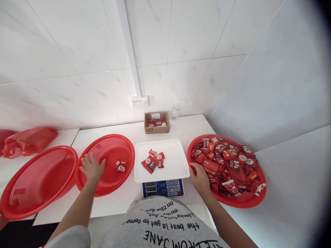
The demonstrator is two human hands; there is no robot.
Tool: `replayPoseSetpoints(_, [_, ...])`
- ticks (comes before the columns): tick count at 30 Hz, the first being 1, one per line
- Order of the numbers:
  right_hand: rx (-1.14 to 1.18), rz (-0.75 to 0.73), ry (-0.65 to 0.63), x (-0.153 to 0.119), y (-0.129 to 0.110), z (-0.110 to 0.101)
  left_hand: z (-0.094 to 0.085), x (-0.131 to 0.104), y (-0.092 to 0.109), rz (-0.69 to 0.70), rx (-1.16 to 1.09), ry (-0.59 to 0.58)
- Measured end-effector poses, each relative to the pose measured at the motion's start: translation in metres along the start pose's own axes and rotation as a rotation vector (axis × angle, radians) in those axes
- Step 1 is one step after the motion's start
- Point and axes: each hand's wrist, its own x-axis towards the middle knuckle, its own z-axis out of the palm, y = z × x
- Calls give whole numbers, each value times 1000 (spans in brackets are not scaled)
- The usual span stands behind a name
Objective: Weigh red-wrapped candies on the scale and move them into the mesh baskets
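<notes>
My left hand (92, 167) is over the middle red plastic basket (107, 184), its fingers spread and holding nothing. A few small red-wrapped snack packets (120, 165) lie in that basket, right of my hand. My right hand (200, 179) is closed on the near-left rim of the right red basket (248, 203), close to the tray's right edge; its fingertips are partly hidden. This basket is heaped with red snack packets (234, 165). Between my hands, a white tray (173, 160) bears several red packets (154, 160). Below it shows the blue keypad of a scale (165, 188).
Another red basket (38, 206) stands at the left, with a bit of another person's hand (2, 222) at its rim. Behind it lie red plastic bags (31, 139). A cardboard box (157, 129) of packets and a clear bottle (174, 113) stand by the tiled wall.
</notes>
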Motion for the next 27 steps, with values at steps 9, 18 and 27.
replayPoseSetpoints(9, [-36, 2, 17, 2, -1, 2, -20, 29, -108, -308, 162, -308])
replayPoseSetpoints(18, [-150, 76, 23, 1, -9, 4, -21, 87, -110, -94, 262, -583])
replayPoseSetpoints(27, [-207, 131, 47, 2, -6, 8, -10, 108, -145, 537, 503, -413])
